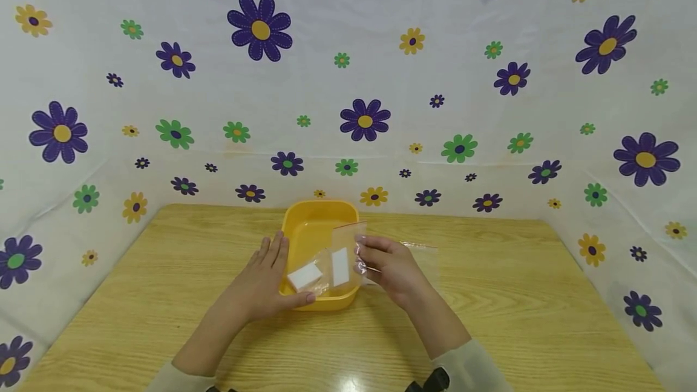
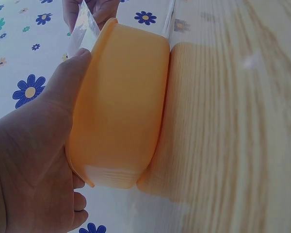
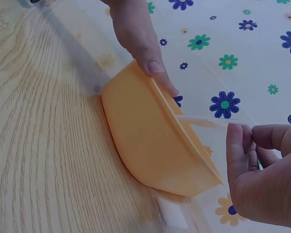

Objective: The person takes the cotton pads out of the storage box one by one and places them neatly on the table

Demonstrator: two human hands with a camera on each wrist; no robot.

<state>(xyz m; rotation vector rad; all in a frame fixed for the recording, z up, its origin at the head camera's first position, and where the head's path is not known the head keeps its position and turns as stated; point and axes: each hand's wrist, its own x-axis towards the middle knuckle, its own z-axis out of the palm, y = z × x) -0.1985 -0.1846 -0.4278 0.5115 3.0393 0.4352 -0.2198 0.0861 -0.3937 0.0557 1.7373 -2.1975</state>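
A yellow plastic tub point(image 1: 320, 303) stands on the table. My left hand point(image 1: 261, 286) rests on its near left corner, fingers straight along the left side, thumb over the near rim. With my right hand point(image 1: 393, 266) I pinch the edge of a clear zip bag point(image 1: 355, 236) that has a white block point(image 1: 340, 267) inside. This bag hangs over the tub's right part. Within the tub lies another white block point(image 1: 305, 276) in its own clear bag. To the tub's right, a further clear bag point(image 1: 427, 259) lies on the table, partly hidden by my right hand; white shows in it in the right wrist view.
The wood-grain table point(image 1: 506, 319) reaches around the tub on all sides. Behind it and along both sides hangs a white cloth point(image 1: 321, 89) printed with flowers. The tub stands close to the table's back edge.
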